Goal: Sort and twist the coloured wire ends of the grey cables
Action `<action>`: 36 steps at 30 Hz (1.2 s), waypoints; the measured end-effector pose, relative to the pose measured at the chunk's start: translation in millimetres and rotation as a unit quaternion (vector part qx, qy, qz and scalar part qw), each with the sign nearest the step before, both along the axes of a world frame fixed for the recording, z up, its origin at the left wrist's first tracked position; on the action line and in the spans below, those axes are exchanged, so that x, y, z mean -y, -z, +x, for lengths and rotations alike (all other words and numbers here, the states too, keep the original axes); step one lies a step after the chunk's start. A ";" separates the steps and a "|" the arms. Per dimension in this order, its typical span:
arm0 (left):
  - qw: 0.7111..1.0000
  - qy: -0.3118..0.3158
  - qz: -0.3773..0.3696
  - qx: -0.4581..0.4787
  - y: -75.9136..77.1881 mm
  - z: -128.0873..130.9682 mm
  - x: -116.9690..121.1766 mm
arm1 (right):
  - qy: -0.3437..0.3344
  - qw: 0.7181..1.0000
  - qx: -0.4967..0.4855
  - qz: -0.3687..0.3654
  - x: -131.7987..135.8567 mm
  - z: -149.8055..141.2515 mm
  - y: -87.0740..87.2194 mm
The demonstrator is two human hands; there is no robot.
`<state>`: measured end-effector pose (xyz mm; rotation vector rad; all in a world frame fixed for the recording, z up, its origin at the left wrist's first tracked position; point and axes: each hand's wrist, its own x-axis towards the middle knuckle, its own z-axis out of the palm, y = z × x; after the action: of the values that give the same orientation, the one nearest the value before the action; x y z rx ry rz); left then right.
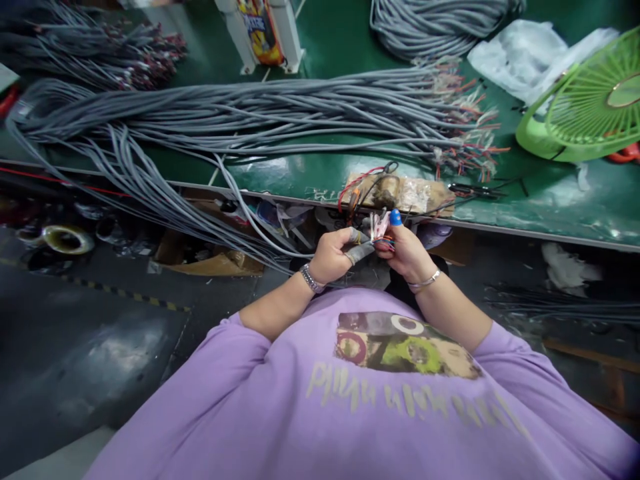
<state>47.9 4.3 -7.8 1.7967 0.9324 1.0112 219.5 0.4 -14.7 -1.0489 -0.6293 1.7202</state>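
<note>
My left hand (336,252) is closed, with grey tape on its thumb, and pinches the stripped end of a grey cable (250,223) that trails off to the left. My right hand (406,250), a blue cot on one fingertip, is closed on the same cable's thin coloured wires (380,227). Both hands meet just below the edge of the green workbench (310,175), above my purple shirt.
A long bundle of grey cables (260,110) lies across the bench, its stripped coloured ends at the right. A second coil (435,23) sits at the back. A green fan (590,100), white plastic bags (520,53) and a small taped block with wires (395,192) are nearby.
</note>
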 end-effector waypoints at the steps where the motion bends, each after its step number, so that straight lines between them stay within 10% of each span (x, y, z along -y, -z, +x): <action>1: 1.000 0.003 0.002 0.001 1.9 0.8 -0.8 | 0.006 1.000 -0.011 -0.012 0.1 -1.3 -1.8; 27: 0.987 0.090 0.127 -0.027 1.0 -17.3 26.9 | -0.015 0.994 -0.111 -0.014 8.7 8.1 16.7; 36: 0.980 0.027 0.197 -0.027 2.9 -19.9 18.8 | -0.042 0.995 -0.084 -0.027 -0.1 9.2 -1.6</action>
<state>28.0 -14.5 -10.7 2.1727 0.7475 1.1777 228.7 0.5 -13.1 -0.9135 -0.5280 1.8866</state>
